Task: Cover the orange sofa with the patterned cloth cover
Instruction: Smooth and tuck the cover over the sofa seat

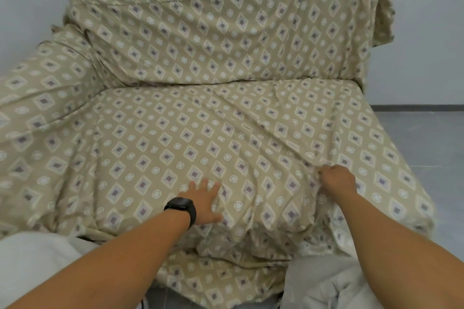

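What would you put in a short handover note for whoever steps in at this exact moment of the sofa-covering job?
Left hand: open, flat on the patterned cloth cover at the seat's front.
Right hand: pinching a fold of the cover near the seat's right side.
Done: cover is draped over backrest, left arm and seat; no orange shows.
Left: smooth the seat wrinkles, tidy the bunched upper right corner and the front edge.

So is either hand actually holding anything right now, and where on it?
The right hand pinches a fold of the patterned cloth cover near the seat's front right. The left hand only presses flat on the cover, gripping nothing.
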Action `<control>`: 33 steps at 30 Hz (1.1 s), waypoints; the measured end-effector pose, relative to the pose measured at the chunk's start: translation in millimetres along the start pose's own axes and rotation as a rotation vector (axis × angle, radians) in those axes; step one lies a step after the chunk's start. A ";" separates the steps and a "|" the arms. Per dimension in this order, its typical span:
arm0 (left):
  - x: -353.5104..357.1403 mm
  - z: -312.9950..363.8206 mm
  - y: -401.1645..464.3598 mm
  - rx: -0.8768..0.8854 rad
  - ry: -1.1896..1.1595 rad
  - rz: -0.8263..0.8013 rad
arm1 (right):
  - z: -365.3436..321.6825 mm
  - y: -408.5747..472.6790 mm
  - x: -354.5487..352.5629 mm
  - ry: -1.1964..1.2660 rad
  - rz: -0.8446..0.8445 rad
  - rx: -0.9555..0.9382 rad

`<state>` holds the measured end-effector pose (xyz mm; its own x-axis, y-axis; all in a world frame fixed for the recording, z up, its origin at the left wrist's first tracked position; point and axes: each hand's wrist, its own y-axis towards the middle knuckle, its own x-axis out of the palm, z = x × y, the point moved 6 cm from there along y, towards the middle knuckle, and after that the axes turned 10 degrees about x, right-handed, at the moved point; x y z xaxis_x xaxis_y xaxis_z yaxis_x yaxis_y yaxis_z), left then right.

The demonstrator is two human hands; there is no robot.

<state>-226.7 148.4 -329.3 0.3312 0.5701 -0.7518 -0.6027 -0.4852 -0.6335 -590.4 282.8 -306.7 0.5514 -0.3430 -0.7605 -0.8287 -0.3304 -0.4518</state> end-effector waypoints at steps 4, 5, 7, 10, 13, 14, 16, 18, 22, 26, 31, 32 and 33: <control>-11.2 31.9 10.2 -0.053 -0.130 0.113 | 37.5 18.8 -20.5 -0.033 0.109 0.079; -13.0 40.5 12.6 -0.039 -0.158 0.134 | 43.9 16.4 -22.6 -0.059 0.136 0.104; -13.2 71.6 26.1 0.006 -0.146 0.134 | 59.6 18.6 -28.9 -0.096 0.170 0.143; -8.0 102.6 39.4 0.008 -0.046 0.118 | 60.7 26.8 -27.1 -0.159 0.195 0.100; -5.0 109.1 43.3 0.000 0.042 0.068 | 53.4 30.1 -25.2 -0.256 0.171 0.081; -4.9 107.2 44.1 0.007 0.052 0.054 | 51.7 32.3 -23.4 -0.287 0.151 0.077; -5.9 100.1 44.7 0.033 0.036 0.021 | 50.6 35.5 -22.0 -0.288 0.106 0.100; -9.5 94.5 43.1 0.061 0.009 -0.006 | 54.5 40.5 -32.7 -0.145 0.106 0.146; -11.6 91.0 41.1 0.117 0.034 -0.012 | 74.2 47.5 -95.2 0.050 0.380 0.171; -3.8 90.6 45.9 0.098 0.116 0.013 | 86.7 54.5 -119.5 0.089 0.494 0.121; -2.1 94.3 46.8 0.073 0.179 0.031 | 99.3 54.4 -97.5 0.064 0.361 0.201; -2.8 95.3 46.0 0.070 0.175 0.030 | 110.7 53.6 -91.8 0.046 0.299 0.282; -3.4 94.9 45.4 0.064 0.168 0.026 | 121.5 48.6 -85.7 0.051 0.241 0.374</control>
<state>-324.1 187.3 -338.1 0.4285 0.4365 -0.7911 -0.6558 -0.4520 -0.6047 -689.6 403.0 -320.1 0.3346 -0.4176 -0.8448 -0.9067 0.1017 -0.4094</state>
